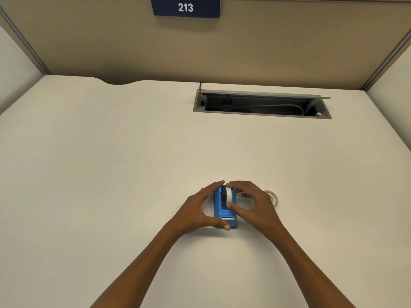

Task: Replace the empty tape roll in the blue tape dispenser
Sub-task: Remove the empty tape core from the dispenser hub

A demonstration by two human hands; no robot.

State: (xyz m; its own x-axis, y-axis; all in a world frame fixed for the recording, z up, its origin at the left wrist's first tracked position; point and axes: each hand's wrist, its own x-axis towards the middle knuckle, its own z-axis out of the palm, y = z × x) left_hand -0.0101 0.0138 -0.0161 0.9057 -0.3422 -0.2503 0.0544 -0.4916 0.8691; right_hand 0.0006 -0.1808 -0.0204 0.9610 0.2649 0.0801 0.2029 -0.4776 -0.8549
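A small blue tape dispenser (224, 213) stands on the desk, its metal cutter facing me. A white roll (228, 195) sits in its cradle. My left hand (198, 210) wraps the dispenser's left side, with its fingertips at the far end and its thumb at the near end. My right hand (251, 203) pinches the white roll between forefinger and thumb. A clear tape roll (273, 196) lies flat on the desk just right of my right hand, partly hidden by it.
The cream desk (111, 163) spreads wide on all sides. An open grey cable tray (262, 104) with cords is set into the far desk. A beige partition (266, 47) with a "213" sign (185, 7) closes the back.
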